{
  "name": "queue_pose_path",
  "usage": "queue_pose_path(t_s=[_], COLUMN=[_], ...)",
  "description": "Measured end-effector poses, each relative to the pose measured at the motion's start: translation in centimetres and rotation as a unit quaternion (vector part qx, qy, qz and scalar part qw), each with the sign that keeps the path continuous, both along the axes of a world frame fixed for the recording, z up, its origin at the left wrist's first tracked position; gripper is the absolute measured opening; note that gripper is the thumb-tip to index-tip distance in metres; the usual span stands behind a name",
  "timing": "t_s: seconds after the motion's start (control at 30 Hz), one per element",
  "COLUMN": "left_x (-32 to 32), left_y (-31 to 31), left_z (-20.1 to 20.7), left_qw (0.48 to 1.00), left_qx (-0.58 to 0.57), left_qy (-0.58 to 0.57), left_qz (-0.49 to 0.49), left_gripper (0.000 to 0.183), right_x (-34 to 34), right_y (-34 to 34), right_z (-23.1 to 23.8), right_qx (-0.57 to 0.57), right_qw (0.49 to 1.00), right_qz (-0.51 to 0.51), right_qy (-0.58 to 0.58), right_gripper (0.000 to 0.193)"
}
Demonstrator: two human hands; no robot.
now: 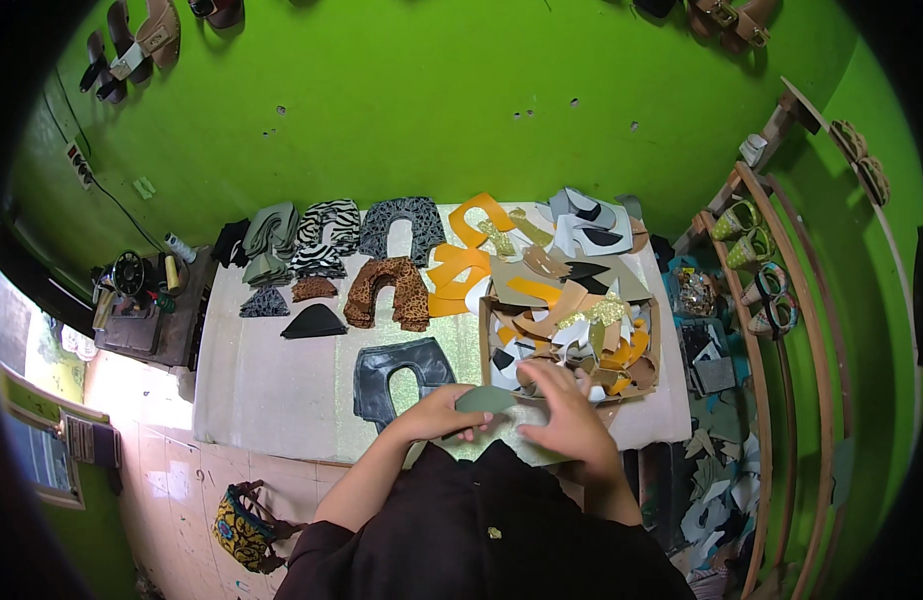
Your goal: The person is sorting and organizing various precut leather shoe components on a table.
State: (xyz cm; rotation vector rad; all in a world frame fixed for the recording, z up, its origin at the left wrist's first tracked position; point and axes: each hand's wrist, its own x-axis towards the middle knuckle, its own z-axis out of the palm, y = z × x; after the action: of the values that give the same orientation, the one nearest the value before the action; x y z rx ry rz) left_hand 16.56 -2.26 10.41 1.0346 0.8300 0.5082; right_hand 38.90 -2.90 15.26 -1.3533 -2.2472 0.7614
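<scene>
In front of my body, a grey-green cut piece of sheet material with a curved edge [486, 399] is pinched between the thumb and fingers of my left hand [436, 415]. Just to its right, my right hand [571, 415] has its thumb and fingers spread, with nothing visible between them. Beyond that hand stands a cardboard box [653, 345] heaped with orange, white, tan and gold offcuts. A stack of black U-shaped pieces [374, 385] lies on the table left of the box, close to my left hand.
Stacks of leopard-print pieces [359, 298], zebra-print pieces [328, 220] and orange pieces [459, 268] lie farther back on the pale-covered table [251, 390]. A sewing machine [131, 280] stands at the left. On the right are a wooden rack [821, 390] with sandals and scraps [706, 500] on the floor.
</scene>
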Motion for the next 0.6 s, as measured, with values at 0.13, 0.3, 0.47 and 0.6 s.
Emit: queue_pose_path(t_s=[0.13, 0.3, 0.47, 0.6], left_x=[0.8, 0.0, -1.2, -1.4], left_y=[-0.3, -0.5, -1.2, -2.3], left_z=[-0.2, -0.2, -1.0, -1.0], left_qw=[0.997, 0.998, 0.995, 0.964], left_qx=[0.009, -0.003, 0.062, 0.232], left_qy=[0.050, 0.037, 0.069, 0.105], left_qz=[-0.065, -0.059, -0.032, 0.079], left_gripper=[0.024, 0.027, 0.040, 0.052], right_x=[-2.5, -3.0, -3.3, -3.5], right_y=[-0.6, -0.6, -0.5, -0.2], right_z=[-2.0, -3.2, -3.9, -4.3], right_qx=[0.021, 0.044, 0.037, 0.001], right_qw=[0.996, 0.994, 0.994, 0.997], right_qz=[0.083, 0.093, 0.092, 0.071], right_qy=[-0.034, -0.028, -0.035, -0.003], right_gripper=[0.062, 0.048, 0.039, 0.041])
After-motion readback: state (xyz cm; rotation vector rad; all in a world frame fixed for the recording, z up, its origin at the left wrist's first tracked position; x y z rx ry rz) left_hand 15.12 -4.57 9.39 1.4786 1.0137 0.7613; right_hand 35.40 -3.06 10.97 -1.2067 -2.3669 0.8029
